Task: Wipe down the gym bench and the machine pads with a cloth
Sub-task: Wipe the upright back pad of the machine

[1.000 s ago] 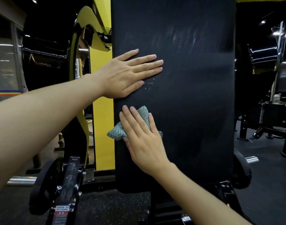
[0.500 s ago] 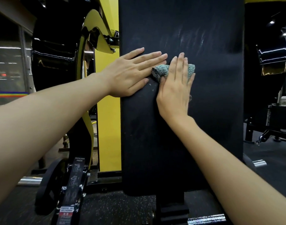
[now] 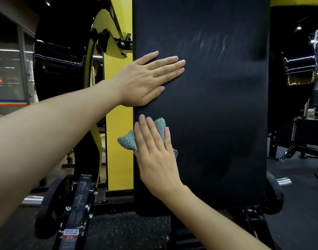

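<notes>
Pad [image 3: 217, 123] stands upright, long axis vertical. Right grip [image 3: 156, 156], flat-fingered, presses cloth [image 3: 127, 141] on it, now below the released left grip [image 3: 145, 82], no longer beside its fingertips.

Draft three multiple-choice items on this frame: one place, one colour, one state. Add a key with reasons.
1. Where does the teal woven cloth sit on the black upright machine pad?
A. at its left edge, below the left hand
B. at its top right corner
C. off the pad, on the floor

2. What colour is the flat machine panel left of the pad?
A. red
B. yellow
C. white

3. How does the left hand lie?
A. curled round the cloth
B. flat on the pad, fingers straight
C. in a fist, off the pad

Key:
1 A, the right hand presses the cloth to the pad's left edge, under the left hand.
2 B, the panel beside the pad is plain yellow.
3 B, its palm and straight fingers lie on the pad.
</notes>
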Action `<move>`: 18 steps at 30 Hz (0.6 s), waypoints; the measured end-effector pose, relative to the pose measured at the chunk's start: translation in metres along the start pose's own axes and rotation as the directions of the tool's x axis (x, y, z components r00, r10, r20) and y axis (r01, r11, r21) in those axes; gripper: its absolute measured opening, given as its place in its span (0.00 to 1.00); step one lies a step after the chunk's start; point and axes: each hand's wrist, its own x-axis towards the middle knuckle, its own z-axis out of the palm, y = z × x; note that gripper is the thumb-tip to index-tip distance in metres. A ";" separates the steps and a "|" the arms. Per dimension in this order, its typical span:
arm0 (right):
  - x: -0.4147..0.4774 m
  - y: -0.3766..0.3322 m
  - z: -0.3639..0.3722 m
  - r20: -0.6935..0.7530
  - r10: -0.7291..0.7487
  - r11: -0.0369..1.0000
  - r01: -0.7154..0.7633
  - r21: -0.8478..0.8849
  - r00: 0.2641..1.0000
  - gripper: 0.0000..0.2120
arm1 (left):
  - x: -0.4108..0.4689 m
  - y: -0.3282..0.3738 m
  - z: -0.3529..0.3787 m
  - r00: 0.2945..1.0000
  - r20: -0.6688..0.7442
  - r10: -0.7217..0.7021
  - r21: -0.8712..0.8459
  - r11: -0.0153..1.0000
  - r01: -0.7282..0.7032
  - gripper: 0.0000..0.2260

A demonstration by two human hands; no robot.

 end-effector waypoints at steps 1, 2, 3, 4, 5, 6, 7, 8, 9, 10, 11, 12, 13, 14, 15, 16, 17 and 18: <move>-0.001 0.002 0.000 0.003 -0.023 1.000 0.023 0.004 1.000 0.29 | 0.000 0.000 0.000 1.000 -0.002 -0.001 0.000 1.000 0.001 0.26; 0.001 0.005 -0.001 0.006 -0.041 0.999 0.041 0.013 0.999 0.29 | 0.000 -0.001 0.000 1.000 -0.003 0.000 0.000 1.000 0.000 0.26; 0.004 0.008 -0.001 0.008 -0.059 0.998 0.059 0.021 0.998 0.29 | 0.000 -0.001 0.000 1.000 -0.001 0.005 0.000 1.000 -0.005 0.26; 0.010 0.011 -0.003 0.007 -0.075 0.997 0.075 0.026 0.997 0.29 | 0.000 -0.002 -0.001 1.000 0.002 0.012 0.000 1.000 -0.012 0.26; 0.017 0.014 -0.004 0.001 -0.087 0.996 0.087 0.029 0.996 0.28 | 0.001 -0.003 -0.001 1.000 0.006 0.020 0.003 1.000 -0.020 0.25; 0.024 0.017 -0.005 -0.010 -0.093 0.995 0.094 0.031 0.996 0.27 | 0.001 -0.005 -0.002 1.000 0.010 0.026 0.007 1.000 -0.026 0.25; 0.030 0.019 -0.005 -0.024 -0.096 0.995 0.097 0.033 0.995 0.26 | 0.002 -0.006 -0.003 0.999 0.013 0.032 0.011 0.999 -0.032 0.25; 0.036 0.021 -0.006 -0.038 -0.098 0.994 0.099 0.036 0.995 0.26 | 0.003 -0.008 -0.004 0.999 0.017 0.036 0.013 0.999 -0.037 0.25; 0.040 0.022 -0.006 -0.051 -0.097 0.994 0.099 0.040 0.994 0.25 | 0.004 -0.009 -0.005 0.999 0.023 0.038 0.013 0.999 -0.039 0.25; 0.043 0.023 -0.006 -0.062 -0.092 0.994 0.095 0.045 0.994 0.25 | 0.005 -0.010 -0.005 0.999 0.028 0.038 0.014 0.999 -0.039 0.25; 0.043 0.022 -0.005 -0.069 -0.079 0.995 0.083 0.052 0.994 0.25 | 0.005 -0.011 -0.006 0.999 0.030 0.034 0.015 0.999 -0.035 0.25; 0.041 0.020 -0.005 -0.072 -0.061 0.996 0.066 0.062 0.996 0.26 | 0.005 -0.010 -0.006 0.999 0.029 0.026 0.017 1.000 -0.027 0.25; 0.037 0.017 -0.005 -0.069 -0.041 0.996 0.046 0.071 0.997 0.27 | 0.005 -0.009 -0.005 0.999 0.027 0.017 0.019 1.000 -0.018 0.25; 0.031 0.015 -0.005 -0.062 -0.024 0.996 0.029 0.079 0.998 0.27 | 0.005 -0.008 -0.005 1.000 0.027 0.011 0.019 1.000 -0.011 0.25; 0.023 0.014 -0.005 -0.051 -0.015 0.996 0.020 0.086 0.999 0.28 | 0.005 -0.007 -0.005 1.000 0.029 0.008 0.017 1.000 -0.009 0.25; 0.015 0.015 -0.006 -0.039 -0.017 0.996 0.020 0.090 0.999 0.27 | 0.005 -0.006 -0.005 0.999 0.033 0.007 0.016 1.000 -0.008 0.25; 0.007 0.018 -0.008 -0.028 -0.023 0.995 0.026 0.093 0.999 0.27 | 0.005 -0.005 -0.005 0.999 0.037 0.004 0.017 1.000 -0.005 0.26; 0.000 0.024 -0.010 -0.018 -0.028 0.995 0.030 0.098 0.999 0.26 | 0.005 -0.004 -0.006 0.999 0.042 -0.002 0.017 1.000 0.001 0.26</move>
